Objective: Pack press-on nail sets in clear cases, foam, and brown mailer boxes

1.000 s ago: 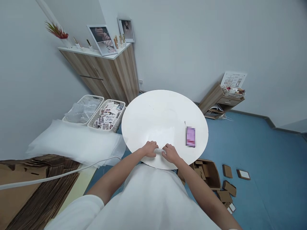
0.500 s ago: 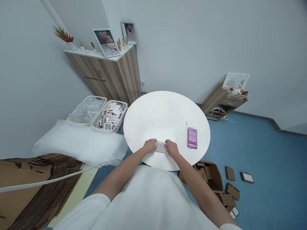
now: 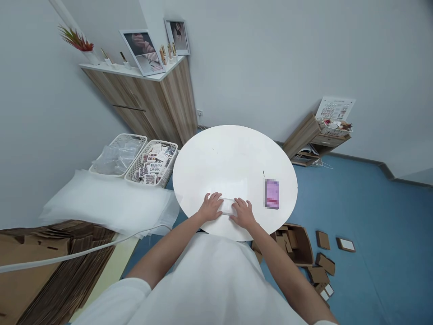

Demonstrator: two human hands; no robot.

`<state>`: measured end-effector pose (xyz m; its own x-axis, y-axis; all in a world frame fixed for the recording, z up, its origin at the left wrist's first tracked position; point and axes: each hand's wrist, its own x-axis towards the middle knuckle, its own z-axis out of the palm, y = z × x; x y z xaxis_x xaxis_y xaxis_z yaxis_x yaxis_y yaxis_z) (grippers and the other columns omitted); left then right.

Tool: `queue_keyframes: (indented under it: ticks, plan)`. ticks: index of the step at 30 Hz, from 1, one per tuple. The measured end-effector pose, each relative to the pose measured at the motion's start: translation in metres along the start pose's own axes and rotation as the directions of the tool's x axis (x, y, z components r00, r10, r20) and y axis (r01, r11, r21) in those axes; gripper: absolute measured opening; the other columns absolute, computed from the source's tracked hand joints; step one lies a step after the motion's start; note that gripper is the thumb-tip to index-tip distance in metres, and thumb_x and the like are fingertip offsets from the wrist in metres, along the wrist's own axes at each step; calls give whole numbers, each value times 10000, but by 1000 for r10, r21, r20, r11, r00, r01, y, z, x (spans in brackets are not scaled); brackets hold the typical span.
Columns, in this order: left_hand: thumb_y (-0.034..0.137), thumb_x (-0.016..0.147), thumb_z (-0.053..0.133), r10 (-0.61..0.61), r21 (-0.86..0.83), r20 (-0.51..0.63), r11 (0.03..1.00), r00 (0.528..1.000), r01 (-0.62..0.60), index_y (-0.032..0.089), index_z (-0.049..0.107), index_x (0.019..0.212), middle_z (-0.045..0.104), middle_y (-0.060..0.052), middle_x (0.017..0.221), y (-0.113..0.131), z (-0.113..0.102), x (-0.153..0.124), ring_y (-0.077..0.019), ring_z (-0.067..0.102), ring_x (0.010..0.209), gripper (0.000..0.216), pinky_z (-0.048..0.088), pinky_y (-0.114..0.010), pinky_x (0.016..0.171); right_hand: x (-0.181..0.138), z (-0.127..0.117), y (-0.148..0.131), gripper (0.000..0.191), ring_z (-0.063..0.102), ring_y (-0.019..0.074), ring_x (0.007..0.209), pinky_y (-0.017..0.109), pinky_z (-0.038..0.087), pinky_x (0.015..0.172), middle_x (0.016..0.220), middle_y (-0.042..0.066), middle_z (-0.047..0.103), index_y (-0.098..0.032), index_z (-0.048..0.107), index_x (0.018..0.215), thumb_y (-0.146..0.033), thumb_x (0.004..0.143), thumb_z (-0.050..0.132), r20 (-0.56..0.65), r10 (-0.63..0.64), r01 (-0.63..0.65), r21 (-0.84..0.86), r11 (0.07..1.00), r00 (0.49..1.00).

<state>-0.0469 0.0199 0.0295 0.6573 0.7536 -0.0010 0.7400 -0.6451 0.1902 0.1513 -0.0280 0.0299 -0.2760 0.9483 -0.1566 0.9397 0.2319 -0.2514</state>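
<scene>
A small flat white packet [image 3: 228, 206], partly see-through, lies near the front edge of the round white table [image 3: 233, 153]. My left hand [image 3: 210, 207] is at its left end, fingers spread, with the fingertips and thumb touching or very close to it. At the right end, my right hand [image 3: 242, 212] is spread in the same way, palm down. The hands cover both ends of the packet, so only its middle shows. To the right of my right hand lies a purple rectangular item [image 3: 272, 194], blurred into blocks.
Left of the table are a basket of clear bags [image 3: 118, 155], a basket of printed cards [image 3: 152, 164], a stack of white sheets [image 3: 111, 198] and folded cardboard [image 3: 64, 266]. A cable [image 3: 101, 248] crosses there. A carton [image 3: 297, 243] and small boxes [image 3: 323, 240] are on the floor at right.
My fingers, earlier closed round the packet's two ends, have spread out flat over them. The packet stays in nearly the same place. The camera view has shifted slightly.
</scene>
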Motion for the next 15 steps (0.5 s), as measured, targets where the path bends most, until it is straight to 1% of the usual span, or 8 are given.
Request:
queue_keyframes:
  ticks: [1,3,5,8,12,15]
  plan:
    - [395,704,552,30,-15,18,999,999,-30,227,485,1090,419,-98,1298,1,0,-1,-281,311,1218,426,144,-480,994,-1,1,-1,442,278,275,1264,486,145,998,1366,110,363,-222,482,1115,-416,727,563,11,-40,40,-7,999,999]
    - [409,670,586,34,-43,56,999,998,-32,224,487,1065,479,-92,1223,2,2,-2,-275,367,1166,447,153,-481,986,0,3,-2,428,336,272,1228,477,186,984,1346,113,389,-215,488,1079,-373,698,604,27,-70,71,-23,997,997]
    - [384,661,598,3,-63,75,998,997,2,219,470,1068,516,-87,1158,4,3,-1,-261,418,1105,458,168,-478,973,3,5,-3,375,395,256,1182,449,233,966,1333,114,406,-204,486,1060,-298,712,589,30,-58,60,-42,997,998]
    - [331,680,575,-20,-71,83,997,996,26,209,463,1048,540,-85,1090,5,5,1,-245,458,1039,404,190,-466,956,8,5,-5,311,452,235,1123,390,292,931,1302,121,438,-184,488,1038,-206,732,541,52,-65,68,-67,995,997]
    - [291,702,533,-22,-80,96,996,995,29,204,468,1017,552,-79,1031,6,4,3,-241,476,1001,333,196,-460,948,12,3,-5,285,475,238,1083,360,332,891,1268,137,459,-162,492,1023,-198,740,509,74,-104,110,-90,990,992]
    - [280,705,515,-28,-89,91,995,995,36,208,469,1025,555,-79,1026,6,3,2,-241,478,997,331,198,-464,950,11,3,-4,271,492,242,1044,359,345,872,1268,137,456,-159,501,1010,-201,742,497,76,-95,103,-105,989,993]
